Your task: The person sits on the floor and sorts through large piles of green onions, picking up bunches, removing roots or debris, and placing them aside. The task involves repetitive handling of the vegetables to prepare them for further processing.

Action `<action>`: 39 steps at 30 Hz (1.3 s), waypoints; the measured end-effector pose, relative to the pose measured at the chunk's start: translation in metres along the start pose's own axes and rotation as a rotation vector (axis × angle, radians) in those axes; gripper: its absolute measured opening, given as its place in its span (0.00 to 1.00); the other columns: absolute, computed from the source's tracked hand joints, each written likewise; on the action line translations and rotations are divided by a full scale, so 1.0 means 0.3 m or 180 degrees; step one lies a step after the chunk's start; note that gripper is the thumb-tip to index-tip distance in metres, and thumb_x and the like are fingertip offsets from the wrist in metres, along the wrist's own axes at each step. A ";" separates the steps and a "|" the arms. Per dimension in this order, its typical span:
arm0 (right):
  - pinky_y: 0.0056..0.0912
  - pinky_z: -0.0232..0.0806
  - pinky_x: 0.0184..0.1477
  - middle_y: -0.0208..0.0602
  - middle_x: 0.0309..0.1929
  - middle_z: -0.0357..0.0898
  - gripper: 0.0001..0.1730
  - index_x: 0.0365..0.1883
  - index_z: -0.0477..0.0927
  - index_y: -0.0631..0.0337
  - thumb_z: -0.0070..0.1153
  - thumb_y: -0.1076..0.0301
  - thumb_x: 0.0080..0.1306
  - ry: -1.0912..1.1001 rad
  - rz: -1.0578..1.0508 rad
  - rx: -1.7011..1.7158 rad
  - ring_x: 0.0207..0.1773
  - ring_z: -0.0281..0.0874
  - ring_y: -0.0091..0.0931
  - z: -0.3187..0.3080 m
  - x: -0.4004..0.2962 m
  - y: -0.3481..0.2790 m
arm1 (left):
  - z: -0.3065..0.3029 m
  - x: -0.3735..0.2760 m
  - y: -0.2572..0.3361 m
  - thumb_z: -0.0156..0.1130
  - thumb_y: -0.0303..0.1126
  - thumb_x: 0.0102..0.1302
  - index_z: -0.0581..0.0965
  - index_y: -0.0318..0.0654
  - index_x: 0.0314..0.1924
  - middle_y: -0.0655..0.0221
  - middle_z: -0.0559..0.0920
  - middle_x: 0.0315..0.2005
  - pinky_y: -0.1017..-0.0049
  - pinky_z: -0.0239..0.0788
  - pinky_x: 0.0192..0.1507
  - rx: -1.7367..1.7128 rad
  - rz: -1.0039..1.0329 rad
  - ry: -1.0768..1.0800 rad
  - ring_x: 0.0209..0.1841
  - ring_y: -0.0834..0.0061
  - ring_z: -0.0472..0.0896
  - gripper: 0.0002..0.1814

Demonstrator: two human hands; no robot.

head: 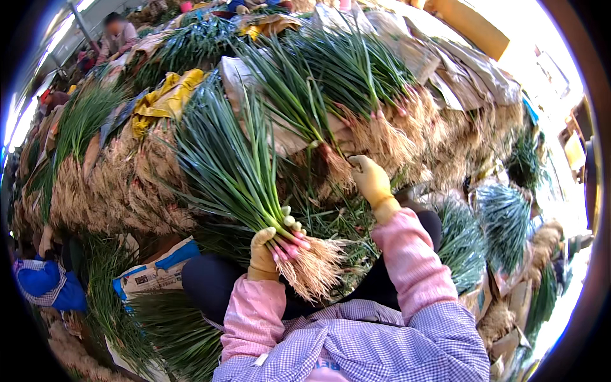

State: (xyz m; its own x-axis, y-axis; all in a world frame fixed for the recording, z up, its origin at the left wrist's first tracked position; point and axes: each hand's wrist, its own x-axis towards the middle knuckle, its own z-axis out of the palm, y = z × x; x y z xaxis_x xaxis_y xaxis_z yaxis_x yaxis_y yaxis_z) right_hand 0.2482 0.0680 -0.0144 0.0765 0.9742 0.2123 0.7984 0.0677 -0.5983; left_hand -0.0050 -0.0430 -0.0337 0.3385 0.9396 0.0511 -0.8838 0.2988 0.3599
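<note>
My left hand [264, 255], in a yellowish glove, grips a thick bunch of green onions [258, 191] around its lower stalks. The leaves fan up and away to the left. Pink-white stem ends and pale, stringy roots [315, 272] hang out to the right of the glove, above my lap. My right hand [372, 181], gloved alike, reaches forward with fingers bent beside the brownish roots [336, 164] of onions lying on the heap. Whether its fingertips touch or pinch anything cannot be made out.
A long heap of green onions [343, 67] runs ahead, roots toward me, partly under pale sacks [405, 47] and a yellow sheet [167, 98]. Loose leaves [334, 215] litter the ground. Onion bunches [501, 224] lie at right. A printed sack [157, 272] is at left. Other people [117, 38] sit nearby.
</note>
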 end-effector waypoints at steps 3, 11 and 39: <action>0.30 0.70 0.44 0.42 0.37 0.82 0.23 0.49 0.76 0.62 0.59 0.65 0.55 -0.1502 0.1042 0.1284 0.39 0.80 0.31 0.177 0.157 0.192 | -0.009 -0.014 0.015 0.60 0.36 0.53 0.67 0.32 0.57 0.66 0.77 0.40 0.59 0.66 0.55 -0.0154 -0.0088 0.0031 0.43 0.64 0.78 0.31; 0.14 0.64 0.27 0.31 0.33 0.82 0.11 0.42 0.80 0.62 0.52 0.76 0.62 -0.0809 0.0885 0.1672 0.26 0.72 0.13 -0.118 0.092 0.100 | -0.036 0.021 -0.018 0.62 0.34 0.51 0.66 0.33 0.55 0.67 0.75 0.40 0.58 0.66 0.55 -0.0255 -0.0206 0.0015 0.45 0.63 0.76 0.31; 0.33 0.69 0.32 0.37 0.25 0.77 0.08 0.36 0.76 0.60 0.51 0.71 0.57 -0.2055 -0.1304 0.1120 0.28 0.76 0.28 0.098 -0.103 -0.280 | -0.052 0.005 0.009 0.54 0.38 0.53 0.71 0.23 0.49 0.45 0.79 0.38 0.63 0.74 0.39 0.0428 -0.0526 0.0328 0.35 0.52 0.80 0.27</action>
State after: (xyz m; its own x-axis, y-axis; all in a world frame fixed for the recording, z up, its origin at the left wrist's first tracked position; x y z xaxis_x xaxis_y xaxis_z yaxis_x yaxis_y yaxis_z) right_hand 0.1611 0.0387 0.0066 -0.6209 0.7826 0.0455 0.4477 0.4017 -0.7989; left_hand -0.0118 -0.0381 -0.0473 0.4342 0.8939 -0.1116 -0.7658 0.4316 0.4767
